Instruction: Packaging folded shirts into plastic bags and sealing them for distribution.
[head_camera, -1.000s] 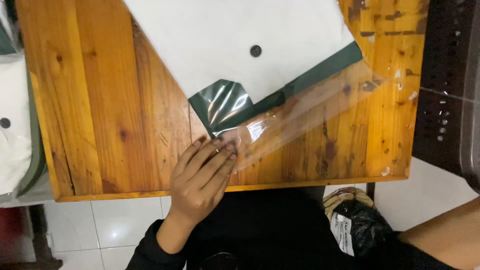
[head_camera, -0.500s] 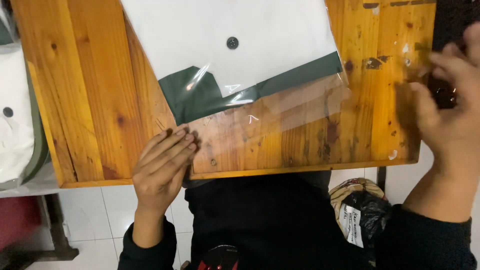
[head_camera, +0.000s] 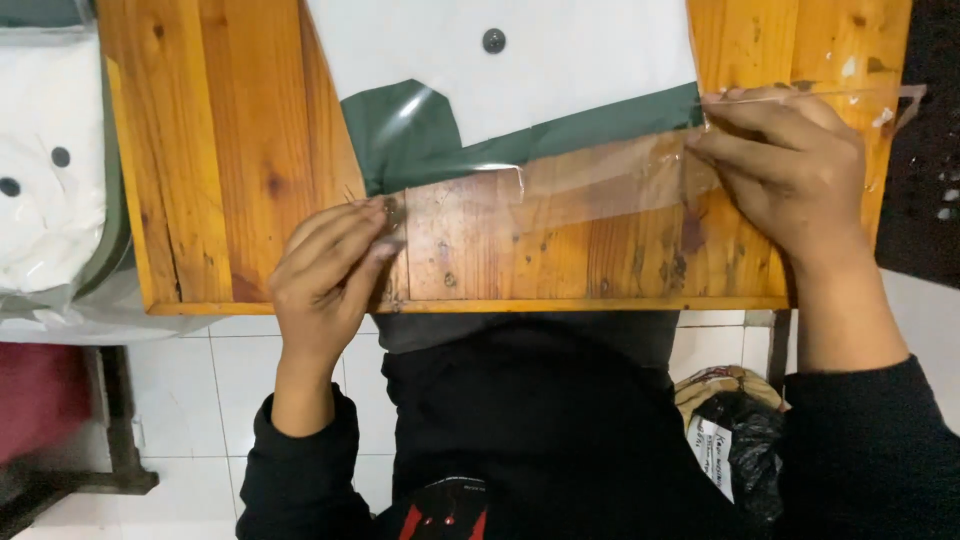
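Far left, off the table (head_camera: 200, 180): a pile of white garments (head_camera: 45, 190) in plastic, count unclear. Left hand (head_camera: 325, 280), fingers flat and together, pins the near-left corner of the clear bag (head_camera: 560, 190). One bag, mid-table, holding one white garment (head_camera: 520, 60) with a green part (head_camera: 410, 140) and one dark button (head_camera: 493, 41). Right hand (head_camera: 780, 170) pinches the flap's right end. My judgement: keep the flap taut and level, left hand firm, so it folds without creases.
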